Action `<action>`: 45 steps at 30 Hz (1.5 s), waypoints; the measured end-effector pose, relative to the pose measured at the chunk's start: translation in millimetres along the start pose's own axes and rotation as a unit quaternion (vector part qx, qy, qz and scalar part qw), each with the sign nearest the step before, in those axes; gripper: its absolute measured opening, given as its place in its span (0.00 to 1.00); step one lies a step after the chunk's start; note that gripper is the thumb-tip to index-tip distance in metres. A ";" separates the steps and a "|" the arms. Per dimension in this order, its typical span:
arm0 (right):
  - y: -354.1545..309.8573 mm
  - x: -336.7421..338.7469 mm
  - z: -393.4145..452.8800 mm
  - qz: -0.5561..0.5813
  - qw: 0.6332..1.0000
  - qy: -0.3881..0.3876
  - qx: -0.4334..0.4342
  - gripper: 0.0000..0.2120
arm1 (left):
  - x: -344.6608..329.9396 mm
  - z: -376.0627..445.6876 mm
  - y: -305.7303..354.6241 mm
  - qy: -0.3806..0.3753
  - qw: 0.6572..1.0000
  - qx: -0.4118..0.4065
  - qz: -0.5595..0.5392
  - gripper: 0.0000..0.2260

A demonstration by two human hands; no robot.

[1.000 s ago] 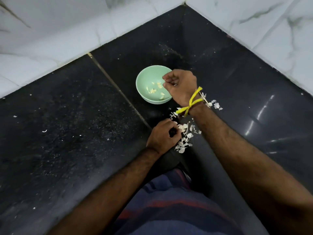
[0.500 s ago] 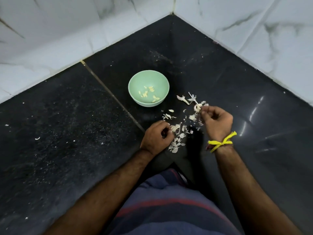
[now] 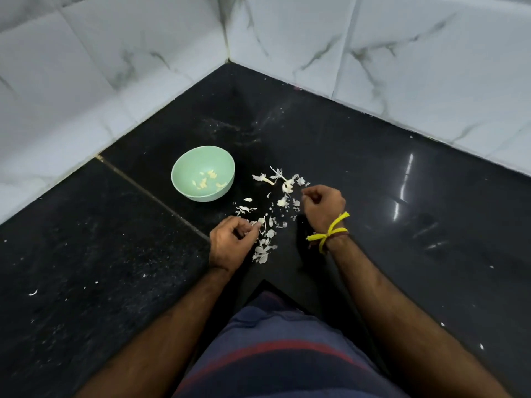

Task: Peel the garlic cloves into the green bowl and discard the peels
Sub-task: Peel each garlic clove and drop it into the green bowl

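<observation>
The bowl (image 3: 203,173) sits up and left of both curled hands, closer to the left hand (image 3: 232,242), while the peels (image 3: 270,219) lie between it and the right hand (image 3: 323,206); I cannot tell what either holds.

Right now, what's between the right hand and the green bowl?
Head view: loose garlic peels scattered on the black counter between the right hand and the green bowl. No other objects.

Pale green bowl (image 3: 184,168) upright on the black counter, a few peeled yellowish garlic cloves (image 3: 205,180) inside, white papery peels (image 3: 265,234) scattered just right of it
</observation>
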State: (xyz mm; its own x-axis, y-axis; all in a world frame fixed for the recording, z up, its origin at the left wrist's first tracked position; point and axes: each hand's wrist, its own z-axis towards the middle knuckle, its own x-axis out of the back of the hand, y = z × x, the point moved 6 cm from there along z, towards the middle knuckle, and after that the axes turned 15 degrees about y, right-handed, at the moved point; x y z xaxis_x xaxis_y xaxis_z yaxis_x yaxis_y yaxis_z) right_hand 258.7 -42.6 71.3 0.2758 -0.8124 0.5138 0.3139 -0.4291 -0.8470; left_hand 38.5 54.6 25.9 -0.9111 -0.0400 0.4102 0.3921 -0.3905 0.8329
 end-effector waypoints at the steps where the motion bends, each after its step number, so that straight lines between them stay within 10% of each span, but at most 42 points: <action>1: -2.8 -3.8 4.8 -0.017 1.000 -0.011 0.005 0.06 | -2.6 1.2 5.7 -0.006 1.000 -0.019 -0.001 0.10; 16: -19.7 -83.2 34.1 -0.278 0.948 -0.099 0.120 0.10 | -23.4 -0.1 5.1 -0.074 0.980 -0.138 0.122 0.14; 32: -11.9 -41.1 8.9 0.013 0.993 -0.115 -0.017 0.08 | -22.0 2.0 6.6 -0.063 0.983 -0.133 0.105 0.08; 45: 9.2 -17.7 -51.0 -0.122 0.961 -0.242 0.047 0.01 | -16.8 -28.0 22.5 -0.057 0.981 -0.166 0.088 0.07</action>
State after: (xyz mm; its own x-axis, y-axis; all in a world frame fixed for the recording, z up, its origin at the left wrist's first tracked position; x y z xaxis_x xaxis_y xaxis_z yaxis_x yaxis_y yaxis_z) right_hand 210.4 -52.3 47.4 0.5669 -0.4032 0.7184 0.4974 -0.5276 -0.6886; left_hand 59.1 20.8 27.4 -0.8057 -0.0388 0.5910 0.4624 -0.6649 0.5867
